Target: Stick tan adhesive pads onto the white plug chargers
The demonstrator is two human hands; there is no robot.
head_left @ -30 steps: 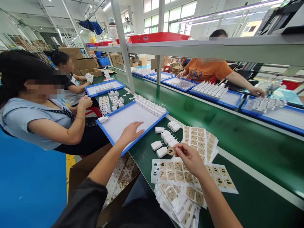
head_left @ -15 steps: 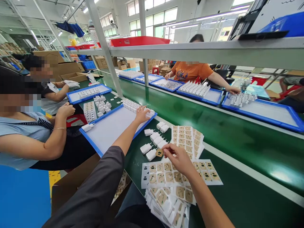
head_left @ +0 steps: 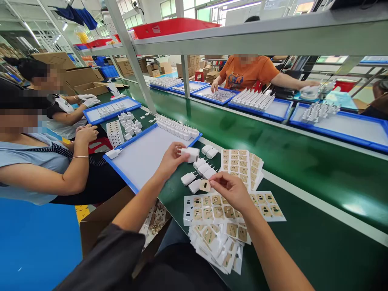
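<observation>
Charger (head_left: 192, 154), head view: gripped by the left hand (head_left: 171, 161) between thumb and fingers, raised above the table (head_left: 306, 242), between the tray (head_left: 145, 150) and the loose chargers (head_left: 188, 178). Its pins point toward the tray side. The right hand (head_left: 229, 188) pinches one tan label (head_left: 205, 185) by its edge, in front of the nearest loose charger; contact with that charger cannot be determined. Label and held charger are apart.

Progress, judged from the layout: partial. A row of chargers (head_left: 177, 127) stands along the tray's far edge, with one single charger (head_left: 113, 154) lying at its near left corner. These are taken as done, though labels on them cannot be made out. Most of the tray floor is bare. Left to handle: the gripped charger and seven visible loose ones.

Label supply appears ample. A sheet (head_left: 197, 207) under the right hand shows white backing at its left end, suggesting labels removed there. Further sheets (head_left: 239, 161) lie beyond it, others nearer the wearer.
</observation>
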